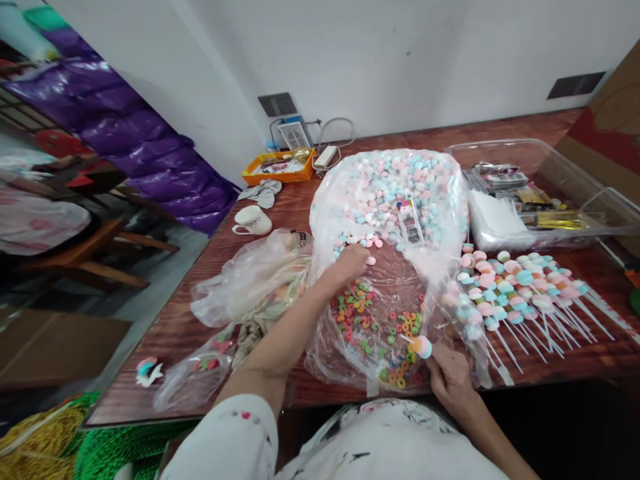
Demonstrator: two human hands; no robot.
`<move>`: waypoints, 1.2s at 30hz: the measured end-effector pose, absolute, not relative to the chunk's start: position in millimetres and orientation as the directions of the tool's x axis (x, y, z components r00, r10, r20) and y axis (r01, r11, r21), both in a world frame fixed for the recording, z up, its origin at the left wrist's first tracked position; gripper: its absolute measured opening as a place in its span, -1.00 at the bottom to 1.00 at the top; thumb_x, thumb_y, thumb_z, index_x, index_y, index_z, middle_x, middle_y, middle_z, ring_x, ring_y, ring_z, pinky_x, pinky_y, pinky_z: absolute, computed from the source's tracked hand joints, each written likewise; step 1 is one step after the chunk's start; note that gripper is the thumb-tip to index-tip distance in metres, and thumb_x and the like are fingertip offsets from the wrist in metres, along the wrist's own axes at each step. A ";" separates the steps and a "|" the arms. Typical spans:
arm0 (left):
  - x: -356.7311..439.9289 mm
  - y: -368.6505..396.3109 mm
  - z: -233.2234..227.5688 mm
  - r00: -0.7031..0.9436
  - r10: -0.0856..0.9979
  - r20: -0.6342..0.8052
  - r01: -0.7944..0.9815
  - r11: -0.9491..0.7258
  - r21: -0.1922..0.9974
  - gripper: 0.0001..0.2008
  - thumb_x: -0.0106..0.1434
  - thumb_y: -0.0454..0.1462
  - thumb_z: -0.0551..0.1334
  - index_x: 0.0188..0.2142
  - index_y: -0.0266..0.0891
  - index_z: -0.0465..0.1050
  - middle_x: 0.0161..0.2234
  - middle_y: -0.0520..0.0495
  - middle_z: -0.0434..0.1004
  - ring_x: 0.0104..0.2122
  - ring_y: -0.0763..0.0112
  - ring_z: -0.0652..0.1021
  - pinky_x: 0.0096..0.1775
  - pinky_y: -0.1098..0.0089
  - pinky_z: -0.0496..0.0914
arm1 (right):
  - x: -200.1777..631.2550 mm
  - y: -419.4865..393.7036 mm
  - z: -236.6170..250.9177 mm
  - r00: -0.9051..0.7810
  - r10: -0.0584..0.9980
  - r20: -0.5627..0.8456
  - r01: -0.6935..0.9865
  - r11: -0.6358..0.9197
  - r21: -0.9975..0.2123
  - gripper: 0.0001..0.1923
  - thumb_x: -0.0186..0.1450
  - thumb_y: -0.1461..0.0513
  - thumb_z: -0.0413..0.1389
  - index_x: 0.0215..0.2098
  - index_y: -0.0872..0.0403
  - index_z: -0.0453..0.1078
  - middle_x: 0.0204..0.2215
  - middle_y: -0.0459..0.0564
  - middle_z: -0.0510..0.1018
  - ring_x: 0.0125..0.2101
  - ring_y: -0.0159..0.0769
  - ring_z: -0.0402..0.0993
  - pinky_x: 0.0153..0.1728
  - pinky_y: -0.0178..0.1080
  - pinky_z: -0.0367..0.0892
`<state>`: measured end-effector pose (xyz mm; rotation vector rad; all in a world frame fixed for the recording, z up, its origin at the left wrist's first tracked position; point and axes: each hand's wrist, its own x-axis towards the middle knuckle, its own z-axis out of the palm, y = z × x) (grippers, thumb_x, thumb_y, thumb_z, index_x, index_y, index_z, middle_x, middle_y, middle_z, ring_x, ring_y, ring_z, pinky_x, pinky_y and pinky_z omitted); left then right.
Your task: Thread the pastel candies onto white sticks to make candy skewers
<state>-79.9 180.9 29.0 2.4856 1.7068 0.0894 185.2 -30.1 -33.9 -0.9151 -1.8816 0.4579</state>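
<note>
My left hand [351, 261] reaches into a big clear bag [325, 200] of pink, blue and white marshmallows [395, 183], its fingers closed over the pieces at the near edge of the pile. My right hand [450, 377] holds a stick with a pastel marshmallow [423, 346] threaded on its tip, just above a clear bag of coloured ring candies [385, 327]. To the right, several finished marshmallow skewers [515, 287] lie side by side on the wooden table [165, 333].
A clear plastic bin [575, 173] with packets stands at the back right. A white cup [253, 220], an orange tray [277, 167] and a charger sit at the back left. Crumpled clear bags [250, 280] lie to the left. Purple sacks [150, 153] hang past the table's left edge.
</note>
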 end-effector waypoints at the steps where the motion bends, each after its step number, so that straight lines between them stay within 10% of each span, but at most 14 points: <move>1: -72.4 171.9 26.7 0.416 0.909 -0.022 0.899 -0.407 0.160 -0.81 0.20 -0.41 0.12 -0.36 -0.29 0.54 -0.30 -0.19 0.54 -0.19 0.24 0.52 -0.03 0.25 0.37 | 185.4 -29.9 -33.8 -0.248 0.763 0.596 0.401 0.641 -0.654 -0.73 0.33 0.46 -0.03 -0.09 0.09 0.37 -0.53 -0.10 0.36 -0.53 -0.36 0.32 -0.50 -0.31 0.22; 6: -45.2 126.0 -0.4 0.620 0.780 0.081 0.729 -0.611 0.308 -0.68 0.12 -0.51 0.14 -0.18 -0.26 0.52 -0.12 -0.20 0.53 -0.06 0.25 0.48 0.03 0.23 0.38 | 186.2 -29.3 -33.1 -0.239 0.776 0.584 0.413 0.626 -0.662 -0.79 0.33 0.46 -0.02 -0.20 0.09 0.35 -0.54 -0.11 0.32 -0.54 -0.37 0.26 -0.50 -0.31 0.17; 11: -55.3 118.0 -17.3 0.458 0.839 0.294 0.578 -0.532 0.618 -0.77 0.18 -0.41 0.21 -0.18 -0.27 0.54 -0.13 -0.22 0.58 -0.06 0.21 0.53 0.04 0.12 0.39 | 186.7 -28.8 -34.9 -0.259 0.778 0.572 0.433 0.623 -0.652 -0.77 0.33 0.46 -0.03 -0.14 0.10 0.35 -0.51 -0.09 0.35 -0.50 -0.35 0.29 -0.46 -0.30 0.17; 19: -59.6 119.5 14.8 0.251 0.967 0.044 0.268 -0.112 0.957 -0.74 0.07 -0.20 0.37 -0.24 -0.29 0.60 -0.18 -0.17 0.62 -0.16 0.24 0.58 -0.08 0.25 0.43 | 184.8 -29.4 -36.8 -0.287 0.791 0.540 0.445 0.609 -0.656 -0.78 0.35 0.44 -0.05 -0.16 0.09 0.36 -0.52 -0.09 0.33 -0.51 -0.34 0.26 -0.48 -0.28 0.12; 26: -41.3 152.8 13.2 0.298 0.945 -0.136 0.469 -0.021 0.883 -0.78 0.10 -0.22 0.29 -0.32 -0.35 0.60 -0.45 -0.09 0.58 -0.54 0.44 0.48 -0.40 0.37 0.40 | 183.7 -28.3 -32.4 -0.311 0.799 0.514 0.454 0.600 -0.659 -0.79 0.36 0.43 -0.07 -0.24 0.10 0.36 -0.53 -0.09 0.34 -0.53 -0.35 0.25 -0.50 -0.28 0.10; 36: -37.1 126.2 -5.2 0.373 0.905 0.204 0.727 -0.422 0.542 -0.76 0.22 -0.32 0.18 -0.14 -0.22 0.55 -0.09 -0.17 0.54 -0.06 0.19 0.46 0.07 0.09 0.31 | 184.5 -29.4 -27.5 -0.324 0.809 0.491 0.452 0.588 -0.671 -0.78 0.35 0.42 -0.07 -0.24 0.11 0.38 -0.53 -0.06 0.38 -0.51 -0.34 0.30 -0.48 -0.29 0.17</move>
